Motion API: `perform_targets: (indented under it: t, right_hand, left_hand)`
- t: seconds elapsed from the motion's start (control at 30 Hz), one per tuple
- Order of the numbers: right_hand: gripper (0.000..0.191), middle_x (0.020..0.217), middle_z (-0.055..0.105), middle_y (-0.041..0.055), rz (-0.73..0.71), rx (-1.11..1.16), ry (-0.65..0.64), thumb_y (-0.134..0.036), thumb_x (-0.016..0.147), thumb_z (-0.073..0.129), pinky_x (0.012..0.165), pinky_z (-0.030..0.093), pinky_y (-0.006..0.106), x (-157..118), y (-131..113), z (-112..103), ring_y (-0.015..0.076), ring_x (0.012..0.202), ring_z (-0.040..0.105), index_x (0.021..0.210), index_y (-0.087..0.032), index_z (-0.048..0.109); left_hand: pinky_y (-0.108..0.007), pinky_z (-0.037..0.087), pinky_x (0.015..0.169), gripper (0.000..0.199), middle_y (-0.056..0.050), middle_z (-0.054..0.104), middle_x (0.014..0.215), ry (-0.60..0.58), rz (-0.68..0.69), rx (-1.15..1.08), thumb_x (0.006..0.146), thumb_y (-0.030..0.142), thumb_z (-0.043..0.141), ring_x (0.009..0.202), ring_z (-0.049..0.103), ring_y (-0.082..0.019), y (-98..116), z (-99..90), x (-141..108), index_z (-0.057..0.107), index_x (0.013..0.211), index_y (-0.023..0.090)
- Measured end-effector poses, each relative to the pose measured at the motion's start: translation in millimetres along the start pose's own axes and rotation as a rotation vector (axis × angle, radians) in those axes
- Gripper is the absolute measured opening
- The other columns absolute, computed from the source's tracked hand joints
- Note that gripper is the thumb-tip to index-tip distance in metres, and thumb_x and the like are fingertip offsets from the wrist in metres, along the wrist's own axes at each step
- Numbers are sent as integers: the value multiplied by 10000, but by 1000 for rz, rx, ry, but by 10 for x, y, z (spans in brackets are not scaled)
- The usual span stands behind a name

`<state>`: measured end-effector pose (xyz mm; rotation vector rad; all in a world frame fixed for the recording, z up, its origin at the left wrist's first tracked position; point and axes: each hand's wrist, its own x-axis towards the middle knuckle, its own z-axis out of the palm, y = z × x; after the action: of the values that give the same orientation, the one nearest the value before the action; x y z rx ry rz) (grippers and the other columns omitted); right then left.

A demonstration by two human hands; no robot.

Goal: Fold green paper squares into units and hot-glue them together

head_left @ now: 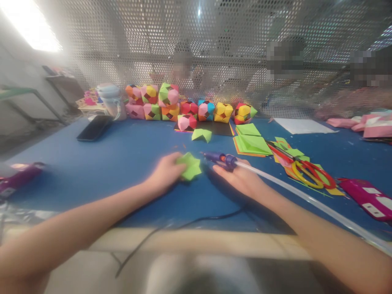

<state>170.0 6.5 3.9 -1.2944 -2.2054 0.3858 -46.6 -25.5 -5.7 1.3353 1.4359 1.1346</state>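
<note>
Between the thumb and fingers of my left hand (pixel 168 169) is a folded green paper piece (pixel 190 166), its pointed edges turned to the right. My right hand (pixel 237 175) grips a dark blue hot glue gun (pixel 219 158) with a long clear glue stick (pixel 290 188) running out of its back. The nozzle points left at the green piece, a small gap away from it. Another folded green paper piece (pixel 201 135) lies on the table just beyond. My right fingers are partly hidden behind the gun, and the picture is somewhat blurred.
Several colourful folded paper balls (pixel 204 110) line the back. Green paper sheets (pixel 252 143), scissors (pixel 309 173) on paper scraps and a magenta case (pixel 367 198) lie right. A phone (pixel 94 128) and a cup (pixel 109 100) stand left. A black cord (pixel 211 218) crosses the front edge.
</note>
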Motion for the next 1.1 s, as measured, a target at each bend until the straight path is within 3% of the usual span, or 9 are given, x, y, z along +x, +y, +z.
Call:
perform_targets:
  t: [0.1, 0.23, 0.37, 0.47, 0.6, 0.67, 0.73, 0.83, 1.1]
  right_hand:
    - [323, 977, 692, 55, 41, 20, -137, -393, 852, 451, 741, 457, 310, 74, 60, 15, 229, 878, 637, 1068, -218, 614]
    - [404, 976, 688, 86, 128, -188, -223, -482, 877, 383, 662, 444, 298, 128, 37, -69, 241, 832, 643, 1052, -207, 621]
    - [487, 712, 671, 76, 130, -380, -341, -575, 858, 358, 554, 380, 278, 88, -68, -330, 198, 593, 601, 792, -191, 650]
    - [481, 530, 578, 47, 143, -489, -425, -554, 827, 440, 471, 292, 263, -14, -170, -540, 148, 462, 501, 550, -180, 561]
    - [408, 529, 540, -25, -21, -111, -621, -516, 832, 463, 452, 299, 219, -186, -316, -559, 104, 486, 465, 596, -194, 548]
    - [300, 606, 576, -33, -7, 108, -513, -452, 847, 468, 495, 361, 203, -237, -368, -436, 96, 538, 499, 718, -198, 563]
    - [227, 688, 595, -23, 23, 253, -315, -420, 830, 507, 546, 412, 203, -252, -388, -280, 95, 582, 531, 835, -196, 550]
    - [221, 791, 606, 3, 42, 401, -157, -379, 792, 556, 571, 456, 214, -238, -375, -97, 94, 594, 548, 907, -193, 523]
    - [99, 639, 574, -15, 30, 541, -110, -276, 755, 554, 526, 439, 212, -205, -386, 12, 97, 557, 515, 730, -186, 520]
  left_hand:
    - [-213, 449, 473, 83, 9, 597, 619, -32, -46, -135, 694, 179, 610, 508, 552, -100, 45, 16, -31, 560, 752, 147]
    - [-192, 435, 453, 77, -18, 622, 643, -72, -126, -226, 700, 155, 616, 524, 573, -100, 110, 35, -79, 571, 759, 134]
    - [-184, 436, 441, 76, -26, 627, 650, -73, -176, -293, 697, 117, 616, 513, 578, -94, 163, 56, -111, 571, 757, 122]
    - [-189, 437, 432, 86, -29, 621, 636, -81, -195, -327, 688, 105, 620, 498, 574, -97, 168, 70, -117, 569, 756, 116]
    - [-200, 436, 428, 108, -19, 612, 617, -107, -189, -342, 679, 130, 641, 492, 566, -104, 132, 83, -123, 557, 746, 127]
    - [-203, 438, 436, 132, 5, 593, 599, -116, -176, -341, 674, 155, 659, 480, 548, -96, 113, 92, -137, 545, 739, 139]
    - [-205, 439, 449, 147, 23, 575, 591, -127, -171, -319, 673, 177, 666, 481, 538, -91, 102, 105, -160, 539, 742, 148]
    - [-218, 449, 492, 147, 21, 578, 620, -167, -171, -247, 685, 211, 658, 523, 553, -103, 100, 132, -204, 545, 758, 152]
    - [-223, 428, 565, 135, 12, 594, 663, -230, -79, 32, 694, 279, 640, 610, 544, -121, 158, 172, -278, 591, 725, 157]
